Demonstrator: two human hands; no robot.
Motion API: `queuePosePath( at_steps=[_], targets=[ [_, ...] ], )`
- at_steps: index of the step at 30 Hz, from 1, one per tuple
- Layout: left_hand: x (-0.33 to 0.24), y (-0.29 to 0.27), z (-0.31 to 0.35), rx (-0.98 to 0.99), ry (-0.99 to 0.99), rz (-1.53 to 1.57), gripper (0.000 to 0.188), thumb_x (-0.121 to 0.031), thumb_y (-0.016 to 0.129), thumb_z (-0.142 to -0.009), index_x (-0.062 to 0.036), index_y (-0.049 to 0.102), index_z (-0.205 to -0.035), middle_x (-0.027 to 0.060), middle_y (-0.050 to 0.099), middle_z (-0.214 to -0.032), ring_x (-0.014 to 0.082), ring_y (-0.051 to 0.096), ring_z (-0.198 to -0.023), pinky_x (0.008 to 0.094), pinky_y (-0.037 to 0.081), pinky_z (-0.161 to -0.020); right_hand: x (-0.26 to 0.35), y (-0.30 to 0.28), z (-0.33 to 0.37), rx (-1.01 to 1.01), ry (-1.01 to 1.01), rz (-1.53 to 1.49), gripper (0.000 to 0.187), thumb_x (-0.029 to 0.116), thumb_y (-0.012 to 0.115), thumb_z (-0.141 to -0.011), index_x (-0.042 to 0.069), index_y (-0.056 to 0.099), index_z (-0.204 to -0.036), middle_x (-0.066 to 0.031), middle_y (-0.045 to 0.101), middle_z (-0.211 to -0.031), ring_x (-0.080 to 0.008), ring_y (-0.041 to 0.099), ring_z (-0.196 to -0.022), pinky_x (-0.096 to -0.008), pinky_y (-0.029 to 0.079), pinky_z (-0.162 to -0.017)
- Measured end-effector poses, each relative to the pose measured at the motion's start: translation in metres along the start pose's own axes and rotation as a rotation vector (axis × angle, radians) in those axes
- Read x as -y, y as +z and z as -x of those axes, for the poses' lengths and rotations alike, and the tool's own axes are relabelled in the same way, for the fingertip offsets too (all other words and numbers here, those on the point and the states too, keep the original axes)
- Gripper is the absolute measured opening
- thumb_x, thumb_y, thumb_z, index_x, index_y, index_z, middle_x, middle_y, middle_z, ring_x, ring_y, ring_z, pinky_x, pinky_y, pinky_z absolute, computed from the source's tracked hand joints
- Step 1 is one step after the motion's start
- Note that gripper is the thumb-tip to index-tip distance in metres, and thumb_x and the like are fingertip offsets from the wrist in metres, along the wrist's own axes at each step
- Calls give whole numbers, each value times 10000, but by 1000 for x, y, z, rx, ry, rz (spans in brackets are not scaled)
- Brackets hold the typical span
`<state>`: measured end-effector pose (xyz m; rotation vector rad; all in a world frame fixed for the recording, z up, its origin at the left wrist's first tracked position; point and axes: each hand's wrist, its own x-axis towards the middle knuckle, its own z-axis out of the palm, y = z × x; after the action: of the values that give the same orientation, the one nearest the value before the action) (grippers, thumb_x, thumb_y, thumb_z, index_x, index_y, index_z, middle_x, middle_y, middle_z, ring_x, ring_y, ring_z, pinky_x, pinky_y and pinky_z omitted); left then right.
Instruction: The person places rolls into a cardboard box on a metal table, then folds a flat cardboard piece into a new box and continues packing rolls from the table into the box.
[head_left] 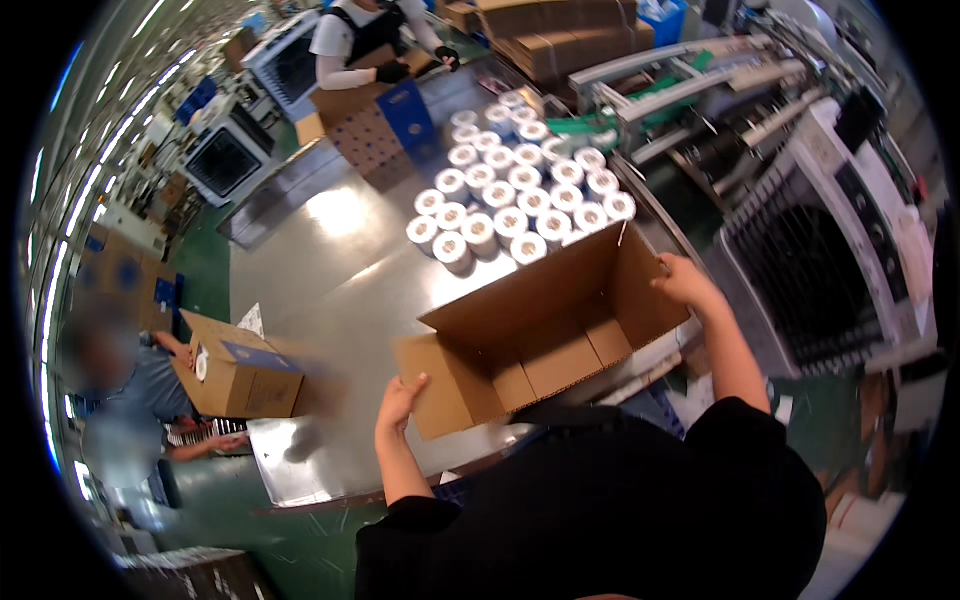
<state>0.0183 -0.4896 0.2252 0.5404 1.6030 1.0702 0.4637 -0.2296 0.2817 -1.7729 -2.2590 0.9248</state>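
An open, hollow cardboard box (540, 320) is held at the near edge of the metal table, its inside facing up and bare. My left hand (400, 400) grips its left end panel, thumb on the inner face. At the opposite end my right hand (686, 281) is closed over the upper edge of the right panel. Just beyond the box stand several white rolls (510, 222), upright and packed close together in rows. Whether the box rests on the table or is lifted cannot be told.
The shiny metal table (330, 270) reaches left and away. A co-worker at left handles a cardboard box (245, 375); another person stands at the far end beside a blue-and-brown box (375, 130). Conveyor rails (690, 85) and a large fan unit (815, 270) flank the right.
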Motion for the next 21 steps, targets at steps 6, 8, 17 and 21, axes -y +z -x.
queuePosePath(
  at_steps=[6,8,17,21],
  targets=[
    [102,-12,-38,-321,-83,-106,289,-259,647,-837,-33,609,-1015,64,631,-814,205,596,-657,356,505,-662,-127,31,12,-229,38,-454,377,192,712,-783,31,599,-1105,-91,658,-946,-211,625,-789,-322,494,-745],
    [113,-7,-36,-572,322,-703,336,-273,665,-812,-22,607,-1028,96,647,-872,230,613,-693,366,503,-696,-138,45,15,-479,-237,-3,390,206,723,-776,75,602,-1123,-107,659,-945,-276,626,-793,-370,492,-769],
    [57,17,-18,78,-15,-643,369,-234,639,-783,26,591,-1039,169,657,-831,262,632,-751,360,496,-731,-66,87,-10,117,47,-118,497,245,680,-677,95,605,-1145,-184,658,-958,-339,628,-879,-388,482,-794],
    [-34,51,13,-308,165,-1000,467,-196,634,-813,48,493,-1187,193,609,-972,372,585,-956,442,454,-869,-55,103,-2,118,-16,22,488,102,557,-670,63,575,-1156,-233,641,-915,-368,609,-904,-416,479,-814]
  ],
)
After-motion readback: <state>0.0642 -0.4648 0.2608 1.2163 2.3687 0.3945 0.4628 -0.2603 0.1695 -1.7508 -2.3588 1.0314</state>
